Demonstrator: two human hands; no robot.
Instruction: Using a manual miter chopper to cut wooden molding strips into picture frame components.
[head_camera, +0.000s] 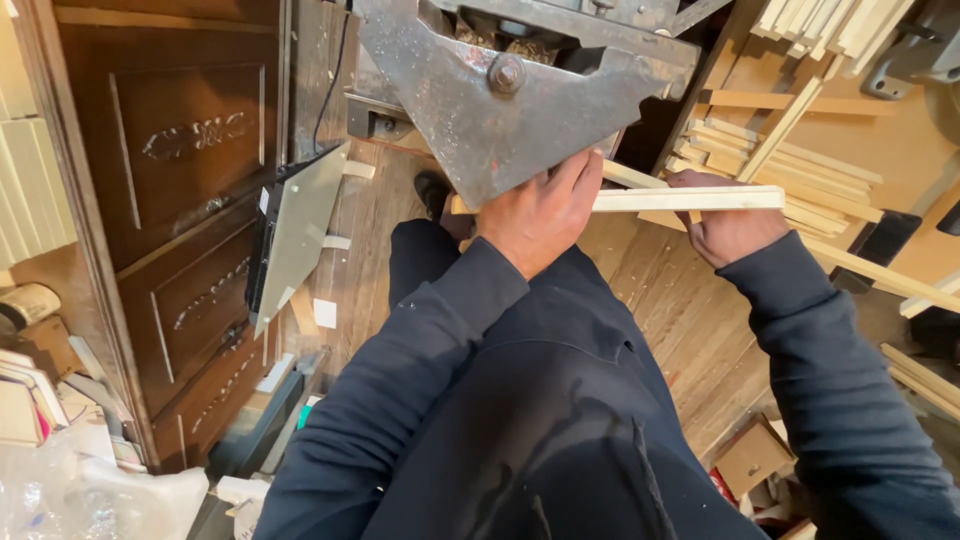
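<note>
Hands: left hand (540, 215) and right hand (728, 228) both grip a pale wood strip (690, 199).
Hidden: strip's left end, behind the hand under the grey metal machine (500, 100).
Floor: worn planks (690, 310).
Room: stacked strips (790, 165), carved door (180, 200).

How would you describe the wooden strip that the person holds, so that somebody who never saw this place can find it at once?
Start at the big grey metal machine at the top centre. Just below its pointed lower edge, a pale wooden strip lies level, with the left hand over one end and the right hand gripping the other. Unlike the loose strips piled behind it, only this one is held.
</note>
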